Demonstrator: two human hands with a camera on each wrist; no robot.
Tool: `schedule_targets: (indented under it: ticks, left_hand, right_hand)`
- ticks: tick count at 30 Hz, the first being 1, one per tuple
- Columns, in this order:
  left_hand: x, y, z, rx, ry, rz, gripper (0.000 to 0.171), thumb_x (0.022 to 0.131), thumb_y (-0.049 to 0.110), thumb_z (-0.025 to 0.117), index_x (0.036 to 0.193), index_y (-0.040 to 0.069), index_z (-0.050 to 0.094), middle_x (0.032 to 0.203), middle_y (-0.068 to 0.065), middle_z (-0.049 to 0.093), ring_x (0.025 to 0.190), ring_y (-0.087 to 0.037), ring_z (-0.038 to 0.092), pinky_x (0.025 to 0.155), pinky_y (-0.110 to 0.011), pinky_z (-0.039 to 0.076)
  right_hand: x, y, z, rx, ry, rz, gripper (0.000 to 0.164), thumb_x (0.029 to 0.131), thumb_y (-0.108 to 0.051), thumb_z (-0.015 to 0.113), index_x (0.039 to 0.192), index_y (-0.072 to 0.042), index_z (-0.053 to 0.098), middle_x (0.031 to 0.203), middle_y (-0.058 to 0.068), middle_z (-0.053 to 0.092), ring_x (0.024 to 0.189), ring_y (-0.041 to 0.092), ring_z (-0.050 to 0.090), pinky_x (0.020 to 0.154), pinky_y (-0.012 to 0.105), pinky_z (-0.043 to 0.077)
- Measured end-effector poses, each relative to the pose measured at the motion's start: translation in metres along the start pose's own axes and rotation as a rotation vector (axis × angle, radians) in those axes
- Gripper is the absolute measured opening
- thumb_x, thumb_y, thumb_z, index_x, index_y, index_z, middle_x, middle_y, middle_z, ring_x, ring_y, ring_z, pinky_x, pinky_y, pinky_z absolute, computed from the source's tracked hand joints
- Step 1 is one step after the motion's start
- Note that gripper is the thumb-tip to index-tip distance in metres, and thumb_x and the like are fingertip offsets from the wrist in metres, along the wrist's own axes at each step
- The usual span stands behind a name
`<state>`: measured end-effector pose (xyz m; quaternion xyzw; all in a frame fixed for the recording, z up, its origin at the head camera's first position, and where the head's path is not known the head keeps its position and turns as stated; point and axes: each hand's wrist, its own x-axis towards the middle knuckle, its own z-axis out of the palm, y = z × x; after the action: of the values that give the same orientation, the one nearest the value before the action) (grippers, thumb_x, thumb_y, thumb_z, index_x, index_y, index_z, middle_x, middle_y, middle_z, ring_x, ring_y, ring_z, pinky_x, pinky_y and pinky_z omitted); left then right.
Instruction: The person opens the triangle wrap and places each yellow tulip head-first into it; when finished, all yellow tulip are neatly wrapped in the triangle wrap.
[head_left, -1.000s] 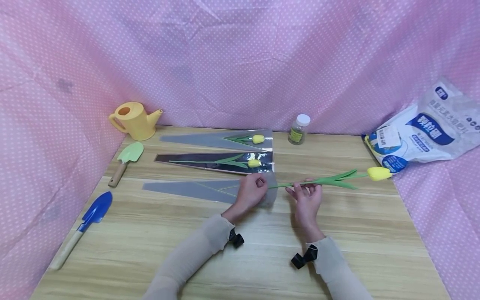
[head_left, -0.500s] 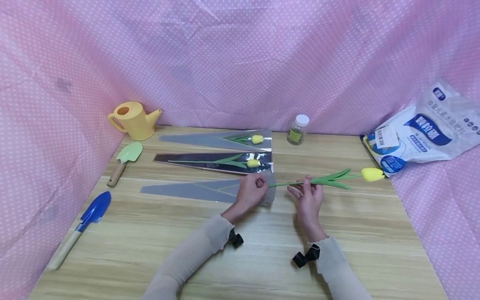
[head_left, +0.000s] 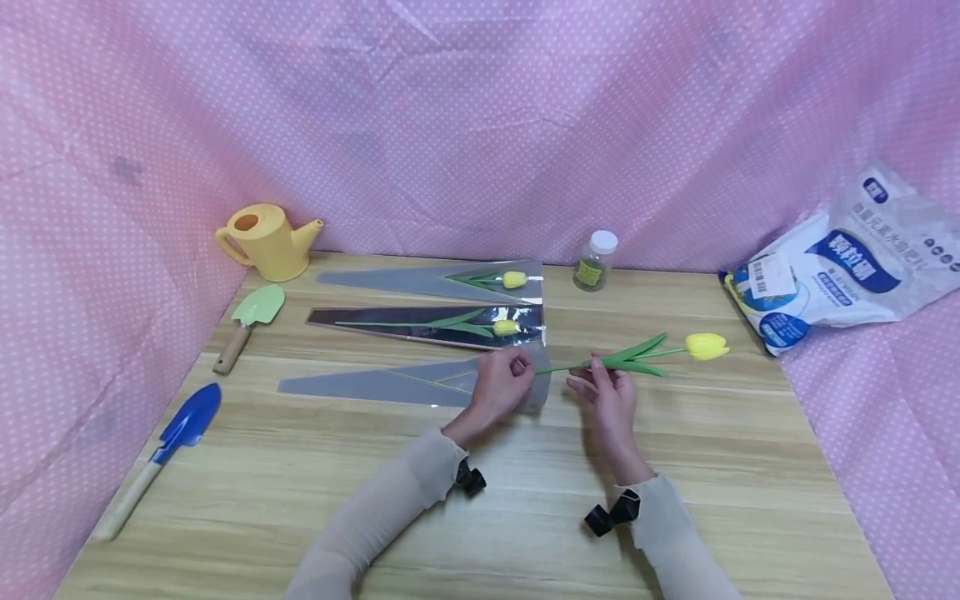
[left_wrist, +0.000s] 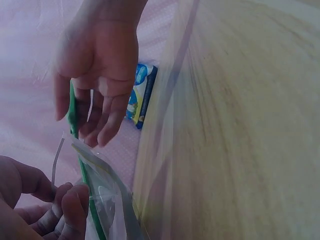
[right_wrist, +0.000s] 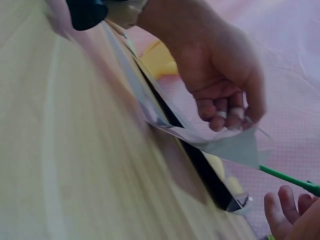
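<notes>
My left hand [head_left: 501, 385] pinches the mouth edge of a tapered clear-grey flower sleeve [head_left: 360, 386], the nearest of three on the table. In the left wrist view the sleeve's film [left_wrist: 107, 175] is lifted and held apart at that edge. My right hand [head_left: 613, 407] holds a yellow tulip [head_left: 706, 347] by its green stem, just below the leaves. The bloom points right, and the stem's lower end runs into the sleeve's mouth; its tip is hard to make out. Behind lie a dark sleeve [head_left: 375, 317] and another grey sleeve [head_left: 375, 279], each with a yellow tulip inside.
At the left are a yellow watering can [head_left: 277, 246], a green trowel [head_left: 258, 305] and a blue trowel [head_left: 191, 415]. A white-capped bottle [head_left: 592, 265] stands at the back. A white and blue bag [head_left: 832, 267] leans at the right against the pink dotted cloth [head_left: 480, 125].
The tulip has moved left, its stem sliding further into the sleeve. My right hand has shifted its hold along the stem, closer to the leaves. My left hand has stayed put.
</notes>
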<state>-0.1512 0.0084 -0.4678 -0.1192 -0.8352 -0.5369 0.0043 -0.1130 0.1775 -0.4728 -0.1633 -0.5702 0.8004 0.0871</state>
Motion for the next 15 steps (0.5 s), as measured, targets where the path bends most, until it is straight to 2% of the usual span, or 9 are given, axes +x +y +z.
schedule_targets:
  ticks: [4,7,12,15]
  left_hand:
    - [-0.0004,0.0002,-0.0010,0.014,0.011,0.014,0.009,0.081,-0.004,0.065,0.085,-0.001,0.072,0.069,-0.014,0.071,0.054,-0.006,0.055,0.050,-0.017,0.049]
    - [-0.0005,-0.0002,-0.0004,0.031,0.015,0.038,0.009,0.081,-0.005,0.065,0.083,-0.001,0.072,0.068,-0.013,0.071,0.054,-0.007,0.056,0.051,-0.017,0.049]
    - [-0.0003,0.0003,0.0001,0.038,0.021,0.069,0.010,0.080,-0.006,0.064,0.082,-0.002,0.072,0.069,-0.014,0.071,0.055,-0.006,0.056,0.053,-0.015,0.050]
    - [-0.0002,0.0004,0.0000,0.036,0.032,0.073,0.010,0.080,-0.006,0.064,0.082,-0.002,0.072,0.069,-0.014,0.071,0.056,-0.006,0.056,0.053,-0.015,0.049]
  right_hand:
    - [0.0018,-0.0019,-0.0010,0.037,0.040,-0.031,0.022,0.105,-0.017,0.049,0.120,-0.001,0.051,0.093,-0.006,0.065,0.081,0.008,0.070,0.076,0.026,0.062]
    - [0.0000,0.0009,0.0018,0.024,0.021,-0.025,0.024,0.105,-0.016,0.049,0.122,0.001,0.050,0.090,-0.006,0.066,0.080,0.008,0.071,0.077,0.027,0.062]
    - [-0.0043,0.0044,0.0044,-0.068,-0.062,0.038,0.028,0.104,-0.015,0.051,0.128,0.001,0.049,0.089,-0.008,0.069,0.083,0.006,0.071,0.080,0.026,0.061]
    - [-0.0039,0.0024,0.0018,-0.065,-0.054,0.038,0.027,0.104,-0.018,0.051,0.127,-0.002,0.051,0.090,-0.010,0.068,0.084,0.005,0.070,0.079,0.024,0.061]
